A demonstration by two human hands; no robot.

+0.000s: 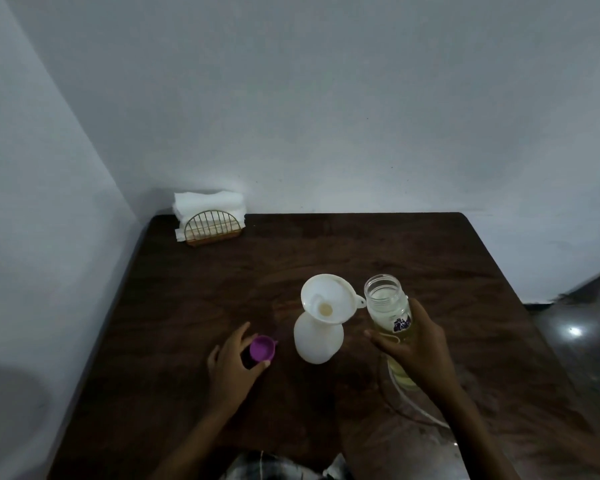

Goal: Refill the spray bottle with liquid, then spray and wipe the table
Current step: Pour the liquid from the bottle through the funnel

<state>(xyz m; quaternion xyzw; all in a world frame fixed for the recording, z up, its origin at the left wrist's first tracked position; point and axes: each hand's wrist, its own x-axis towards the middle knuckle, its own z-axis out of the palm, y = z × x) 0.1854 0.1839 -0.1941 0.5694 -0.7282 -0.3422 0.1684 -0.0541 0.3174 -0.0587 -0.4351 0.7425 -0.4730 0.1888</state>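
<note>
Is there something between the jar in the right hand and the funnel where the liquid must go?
Nothing visible. The right hand holds the open jar just beside the funnel, which sits in the white bottle. Only bare table lies around them.

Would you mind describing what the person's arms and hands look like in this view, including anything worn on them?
Both forearms are bare up to the bottom edge of the picture, with no sleeves showing. The left hand and the right hand wear no gloves, and no rings, watch or bracelets can be made out in the dim light. A bit of checked fabric shows between the arms.
</note>
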